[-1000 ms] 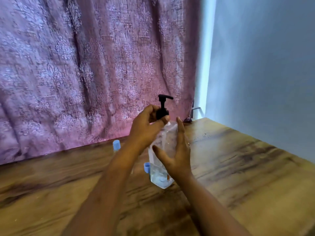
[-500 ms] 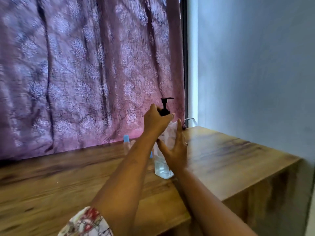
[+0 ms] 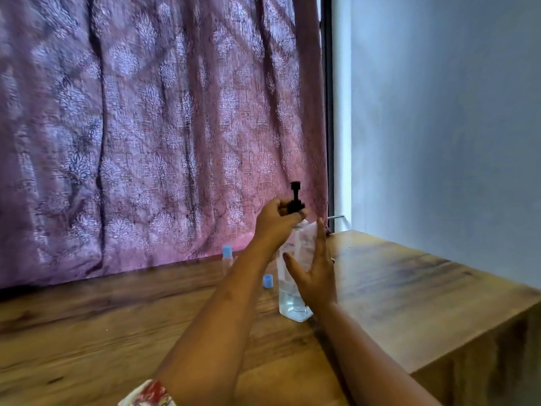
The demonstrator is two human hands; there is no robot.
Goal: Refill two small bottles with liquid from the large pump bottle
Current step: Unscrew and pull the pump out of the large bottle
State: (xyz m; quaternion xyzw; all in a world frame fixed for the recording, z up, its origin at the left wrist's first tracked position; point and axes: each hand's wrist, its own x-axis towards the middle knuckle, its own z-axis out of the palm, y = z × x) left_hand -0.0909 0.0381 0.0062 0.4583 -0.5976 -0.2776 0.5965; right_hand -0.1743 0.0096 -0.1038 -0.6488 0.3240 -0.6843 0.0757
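A large clear pump bottle stands upright on the wooden table, with a little liquid at its bottom. My left hand grips the collar of its black pump head. Against the bottle's right side my right hand steadies the body with fingers spread. A small bottle with a blue cap stands behind my left forearm. A second blue cap shows just left of the large bottle; what it sits on is hidden.
A purple patterned curtain hangs right behind the table's far edge. A pale wall rises to the right. The table's right edge drops off close to the bottle.
The pump head has turned under my left hand, its spout now pointing away. The camera has tilted up and pulled back. Both hands stay on the large bottle.
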